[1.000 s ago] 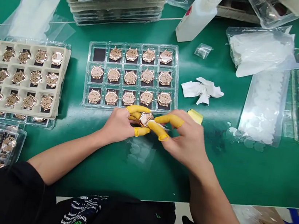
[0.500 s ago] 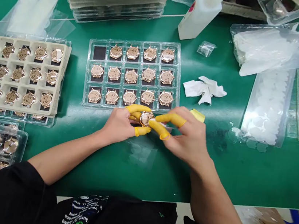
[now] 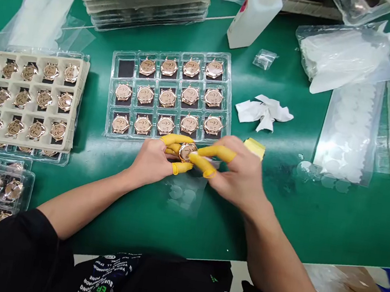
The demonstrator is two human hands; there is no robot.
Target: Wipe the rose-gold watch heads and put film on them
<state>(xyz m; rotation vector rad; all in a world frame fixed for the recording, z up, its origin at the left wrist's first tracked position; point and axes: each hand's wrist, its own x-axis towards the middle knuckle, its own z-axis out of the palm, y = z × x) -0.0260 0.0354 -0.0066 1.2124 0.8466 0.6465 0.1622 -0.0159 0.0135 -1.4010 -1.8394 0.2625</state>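
My left hand (image 3: pixel 159 160), with yellow finger cots on, grips a rose-gold watch case (image 3: pixel 187 151) by its edges, the engraved back facing up. Over it, my right hand (image 3: pixel 233 170) is closed, its thumb and forefinger in yellow cots. They pinch a small white piece of what looks like tissue (image 3: pixel 193 155) against the case back; most of it is hidden by the fingers. Just beyond the hands lies a clear tray (image 3: pixel 176 53) of similar watch cases, with one pocket at its far left holding only a black pad. A clear film sheet (image 3: pixel 184 197) lies under the hands.
More watch cases fill a beige tray (image 3: pixel 84 83) and a clear tray (image 3: pixel 26 200) at left. Stacked trays (image 3: pixel 147 15) and a white bottle (image 3: pixel 253 19) stand behind. Crumpled tissue (image 3: pixel 264 112), a yellow pad (image 3: pixel 254 147) and bagged white sheets (image 3: pixel 346 56) lie right.
The whole view has shifted slightly. My right fingertips have moved a little over the watch case with the white piece. My left hand keeps its grip.
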